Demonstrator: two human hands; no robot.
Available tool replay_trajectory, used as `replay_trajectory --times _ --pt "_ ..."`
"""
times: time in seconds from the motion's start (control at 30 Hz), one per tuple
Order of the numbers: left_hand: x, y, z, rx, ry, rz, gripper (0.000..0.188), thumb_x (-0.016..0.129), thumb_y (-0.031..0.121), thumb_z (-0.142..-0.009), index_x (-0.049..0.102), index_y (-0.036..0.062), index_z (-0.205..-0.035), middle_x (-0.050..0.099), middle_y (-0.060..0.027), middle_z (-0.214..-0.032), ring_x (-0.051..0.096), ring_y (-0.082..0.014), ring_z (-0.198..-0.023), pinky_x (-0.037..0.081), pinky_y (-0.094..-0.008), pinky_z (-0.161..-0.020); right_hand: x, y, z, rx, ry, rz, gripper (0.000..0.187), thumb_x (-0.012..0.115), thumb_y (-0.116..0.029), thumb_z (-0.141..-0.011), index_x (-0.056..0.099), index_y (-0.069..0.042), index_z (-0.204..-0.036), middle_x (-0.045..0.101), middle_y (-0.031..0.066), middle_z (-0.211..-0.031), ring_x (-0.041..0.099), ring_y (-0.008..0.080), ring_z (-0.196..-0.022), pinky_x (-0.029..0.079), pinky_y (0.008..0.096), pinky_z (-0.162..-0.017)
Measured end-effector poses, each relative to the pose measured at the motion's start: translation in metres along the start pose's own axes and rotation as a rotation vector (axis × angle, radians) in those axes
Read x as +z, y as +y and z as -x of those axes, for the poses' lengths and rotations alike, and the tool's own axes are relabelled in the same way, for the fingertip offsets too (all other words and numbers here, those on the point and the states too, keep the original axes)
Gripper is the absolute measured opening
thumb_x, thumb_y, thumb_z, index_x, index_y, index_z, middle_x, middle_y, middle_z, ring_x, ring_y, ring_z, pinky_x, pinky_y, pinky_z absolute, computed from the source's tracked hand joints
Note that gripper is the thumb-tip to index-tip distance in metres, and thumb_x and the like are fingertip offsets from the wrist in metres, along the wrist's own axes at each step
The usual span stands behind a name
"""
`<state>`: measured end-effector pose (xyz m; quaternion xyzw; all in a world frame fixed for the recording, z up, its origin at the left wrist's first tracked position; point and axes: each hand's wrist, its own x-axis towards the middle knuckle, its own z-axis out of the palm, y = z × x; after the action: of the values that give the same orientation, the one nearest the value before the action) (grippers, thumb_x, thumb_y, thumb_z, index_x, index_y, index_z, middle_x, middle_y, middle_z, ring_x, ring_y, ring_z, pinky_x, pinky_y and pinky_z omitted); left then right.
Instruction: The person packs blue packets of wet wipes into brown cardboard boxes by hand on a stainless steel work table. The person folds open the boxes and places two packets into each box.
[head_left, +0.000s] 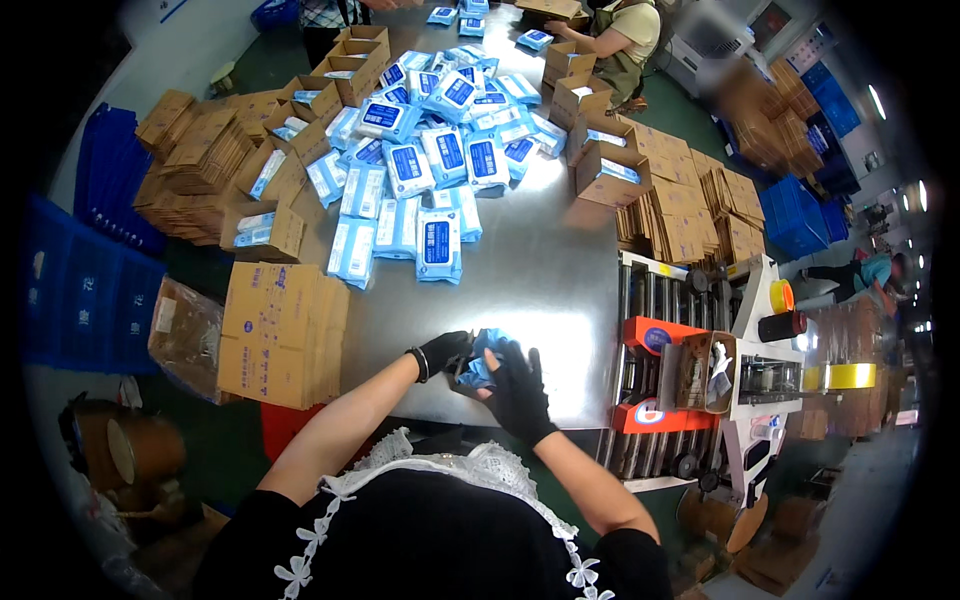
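Observation:
My left hand [442, 355], in a black glove, is closed at the left edge of a crumpled blue bundle [484, 352]. Whether this is cloth or a soft pack, I cannot tell. Over its right side lies my right hand [518, 392], also black-gloved, with fingers stretched and apart and the bare thumb tip against the blue. Both hands are above the near edge of the metal table [530, 265]. Beyond them spreads a heap of blue-and-white wipes packs [438, 232], several lying label up.
Open cartons holding packs [262, 235] line the table's left side; more cartons [612, 172] stand at right. Flattened cardboard [282, 325] is stacked at left. On my right stands a roller carton-taping machine [665, 372] with a box [705, 370]. Another person [620, 40] works at the far right.

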<state>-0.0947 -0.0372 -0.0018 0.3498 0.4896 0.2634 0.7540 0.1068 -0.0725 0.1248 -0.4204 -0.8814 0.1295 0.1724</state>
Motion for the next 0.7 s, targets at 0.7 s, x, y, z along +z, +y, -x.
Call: replay_trajectory --times 0.7 --pt "0.043 0.01 0.034 0.273 -0.105 -1.14 0.031 0.055 0.035 -0.085 0.06 0.0091 -0.1 0.065 -0.0149 -0.098 0.062 -0.0311 -0.092 0.048 -0.0419 -0.079 0.063 0.091 0.024 0.147 -0.482 -0.728 0.034 0.074 -0.021 -0.068 0.06 -0.005 -0.095 0.064 0.0125 -0.096 0.061 0.0296 -0.09 0.048 0.0372 -0.08"
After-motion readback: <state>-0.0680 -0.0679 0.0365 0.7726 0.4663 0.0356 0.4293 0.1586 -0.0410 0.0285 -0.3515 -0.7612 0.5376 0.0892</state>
